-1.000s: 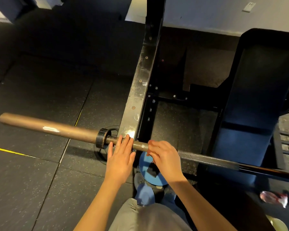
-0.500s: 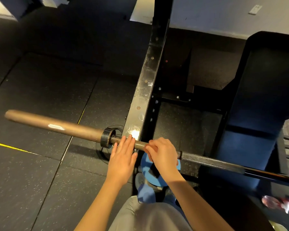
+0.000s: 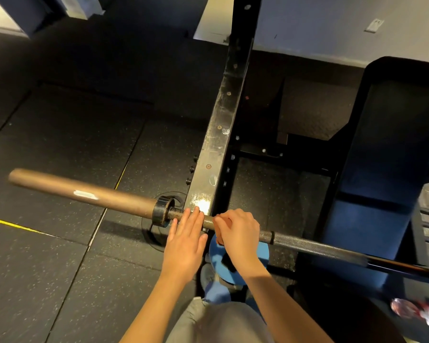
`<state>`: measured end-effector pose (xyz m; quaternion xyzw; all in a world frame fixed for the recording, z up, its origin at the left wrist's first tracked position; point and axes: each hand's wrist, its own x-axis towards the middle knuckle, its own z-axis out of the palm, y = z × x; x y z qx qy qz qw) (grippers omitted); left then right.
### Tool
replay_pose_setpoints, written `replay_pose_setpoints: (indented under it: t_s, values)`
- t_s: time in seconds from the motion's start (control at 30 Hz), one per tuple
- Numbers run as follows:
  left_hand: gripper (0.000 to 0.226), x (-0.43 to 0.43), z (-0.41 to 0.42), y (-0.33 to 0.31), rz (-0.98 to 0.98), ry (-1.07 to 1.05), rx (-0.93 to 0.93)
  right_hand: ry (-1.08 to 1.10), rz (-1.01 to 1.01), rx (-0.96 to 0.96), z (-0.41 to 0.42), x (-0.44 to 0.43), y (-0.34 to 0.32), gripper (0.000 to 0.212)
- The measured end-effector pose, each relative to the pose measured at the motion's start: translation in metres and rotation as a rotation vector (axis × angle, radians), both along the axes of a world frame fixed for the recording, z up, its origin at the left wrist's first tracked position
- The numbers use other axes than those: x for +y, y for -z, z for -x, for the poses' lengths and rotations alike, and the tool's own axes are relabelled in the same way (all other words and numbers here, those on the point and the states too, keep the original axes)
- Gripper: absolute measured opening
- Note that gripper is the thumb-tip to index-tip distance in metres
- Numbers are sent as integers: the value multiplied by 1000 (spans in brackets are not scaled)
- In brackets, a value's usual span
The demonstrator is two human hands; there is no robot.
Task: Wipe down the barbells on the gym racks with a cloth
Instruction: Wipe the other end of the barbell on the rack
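Observation:
A barbell lies across the black rack upright, its brown sleeve pointing left past a dark collar. My left hand lies flat with straight fingers on the shaft just right of the collar. My right hand is curled over the shaft beside it, where the bar meets the upright. No cloth is visible in either hand; whatever the right palm covers is hidden.
A dark blue padded bench stands at the right. A blue weight plate and a black plate lie on the rubber floor under the bar. A crumpled wrapper lies at the lower right. A yellow floor line runs at the left.
Both hands stay on the shaft near the upright; the right hand has edged slightly left, closer to the left hand. The view shifted a little.

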<state>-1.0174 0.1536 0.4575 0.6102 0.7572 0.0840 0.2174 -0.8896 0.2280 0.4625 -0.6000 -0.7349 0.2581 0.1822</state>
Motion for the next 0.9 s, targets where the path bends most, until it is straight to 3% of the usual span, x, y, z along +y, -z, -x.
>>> replay_pose_setpoints:
  t_s: [0.13,0.27,0.33,0.43,0.6,0.7,0.77,0.9]
  values:
    - [60,0,1,1,-22,1,2,-116,-133,-172,-45,-4,3,25]
    - [61,2,-2,1,-27,-10,6,-53,-13,-425,-36,-1,0,22]
    - [63,2,-4,1,-22,-24,1,-55,-35,-413,-14,7,-7,17]
    - [71,3,-6,-1,-16,-32,17,-154,8,-357,-16,20,-16,28]
    - [83,6,-5,-8,30,-15,43,-169,-260,-489,-51,23,-16,45]
    - [68,7,-7,-13,49,-30,50,-188,-292,-457,-48,21,-15,47]
    - [56,8,-10,-16,68,-50,42,-158,-338,-364,-49,17,-13,39]
    - [55,10,-15,-21,57,-90,19,-249,-496,-223,-75,-2,4,11]
